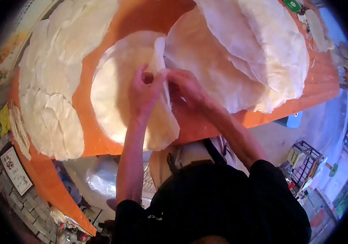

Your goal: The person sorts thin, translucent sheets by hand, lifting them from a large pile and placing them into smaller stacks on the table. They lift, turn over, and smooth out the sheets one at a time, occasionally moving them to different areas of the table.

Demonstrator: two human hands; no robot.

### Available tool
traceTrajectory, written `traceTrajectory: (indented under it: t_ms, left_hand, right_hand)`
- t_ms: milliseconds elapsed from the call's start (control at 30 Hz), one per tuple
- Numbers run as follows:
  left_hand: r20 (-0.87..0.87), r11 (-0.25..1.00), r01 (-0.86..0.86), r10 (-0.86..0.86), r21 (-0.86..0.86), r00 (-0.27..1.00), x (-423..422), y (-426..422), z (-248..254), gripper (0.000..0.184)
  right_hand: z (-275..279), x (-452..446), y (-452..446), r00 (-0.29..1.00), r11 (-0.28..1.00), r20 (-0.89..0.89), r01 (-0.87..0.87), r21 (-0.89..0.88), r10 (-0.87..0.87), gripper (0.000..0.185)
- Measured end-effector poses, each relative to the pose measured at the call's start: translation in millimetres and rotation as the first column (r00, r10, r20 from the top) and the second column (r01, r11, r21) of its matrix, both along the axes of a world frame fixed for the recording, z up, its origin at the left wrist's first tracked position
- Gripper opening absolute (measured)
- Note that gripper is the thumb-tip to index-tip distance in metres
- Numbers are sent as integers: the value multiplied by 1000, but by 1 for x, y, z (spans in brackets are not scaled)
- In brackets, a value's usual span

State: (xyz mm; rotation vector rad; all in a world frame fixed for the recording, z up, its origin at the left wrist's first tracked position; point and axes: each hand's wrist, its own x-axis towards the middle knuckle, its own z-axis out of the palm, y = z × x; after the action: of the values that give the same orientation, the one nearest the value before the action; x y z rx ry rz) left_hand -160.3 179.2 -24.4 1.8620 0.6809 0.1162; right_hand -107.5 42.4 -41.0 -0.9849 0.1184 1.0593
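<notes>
Black shirt cloth on my torso lies nearest the camera. My hands are together at the raised fold of one thin, cream, round, dough-like sheet, which reaches the near edge of the orange table. Right hand: fingers pinched on the fold. Left hand: above the sheet; I cannot tell its grip. Fold axis: far edge toward near edge; right fingers nearer. Outward: one layered cream spread leftward, one overlapping cream spread rightward; layers not countable.
</notes>
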Motion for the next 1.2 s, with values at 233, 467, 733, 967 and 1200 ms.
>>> traceTrajectory:
  t_ms: [233, 467, 733, 967, 1200]
  left_hand:
    - [19, 947, 14, -9, -320, 1000, -8, 23, 3, 35]
    - [6, 813, -52, 68, -580, 998, -10, 22, -6, 28]
    - [20, 922, 2, 6, -387, 1000, -8, 19, 8, 25]
    - [-91, 967, -4, -20, -255, 996, -12, 30, -2, 34]
    - [-42, 989, 143, -141, 47, 989, -12, -2, 4, 47]
  right_hand:
    - [-2, 0, 8, 997, 997, -13, -70, 17, 70, 30]
    - [-5, 2, 7, 926, 981, 329, -154, -117, 185, 39]
    - [-12, 8, 1, 975, 970, 84, -217, 113, 208, 30]
    - [-5, 3, 4, 984, 980, -10, -177, 92, 179, 37]
    - [-1, 18, 13, 964, 959, 179, -151, -239, 197, 36]
